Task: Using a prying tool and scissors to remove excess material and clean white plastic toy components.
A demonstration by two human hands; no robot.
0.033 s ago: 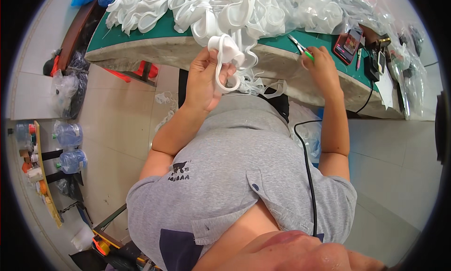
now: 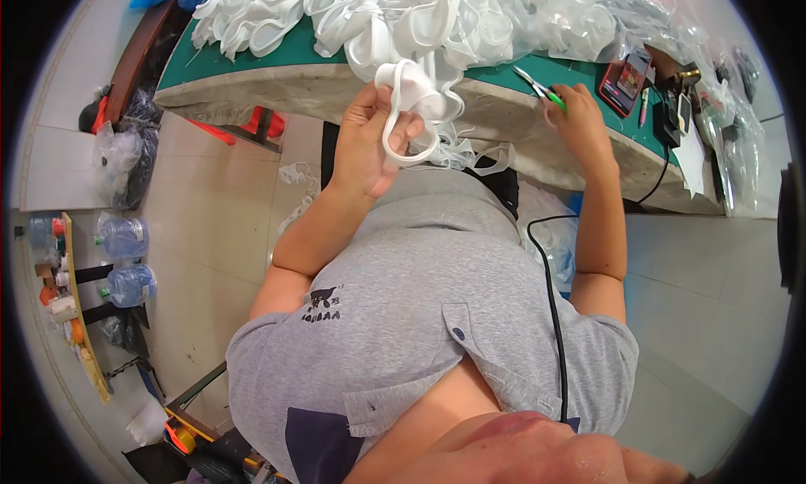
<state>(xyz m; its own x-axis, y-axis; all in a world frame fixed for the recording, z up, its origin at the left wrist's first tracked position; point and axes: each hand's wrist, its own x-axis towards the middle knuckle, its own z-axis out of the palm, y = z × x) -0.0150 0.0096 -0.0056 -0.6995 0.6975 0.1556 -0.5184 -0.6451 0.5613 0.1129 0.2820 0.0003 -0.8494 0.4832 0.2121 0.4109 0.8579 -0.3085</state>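
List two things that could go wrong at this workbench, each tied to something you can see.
The green-handled snips in the right hand point toward the white pile; they might nick a part. The white moulded piece in the left hand sits off the green table edge, so trimmings may drop to the floor.

A white soft looped piece (image 2: 409,115), bent in a rough ring with a thicker folded part on top, held upright in the left hand (image 2: 369,144) just in front of the bench (image 2: 277,73) edge. Small snips with a green handle (image 2: 540,88), thin metal blades pointed to the left, lying low over the green bench top, gripped by the right hand (image 2: 579,123).
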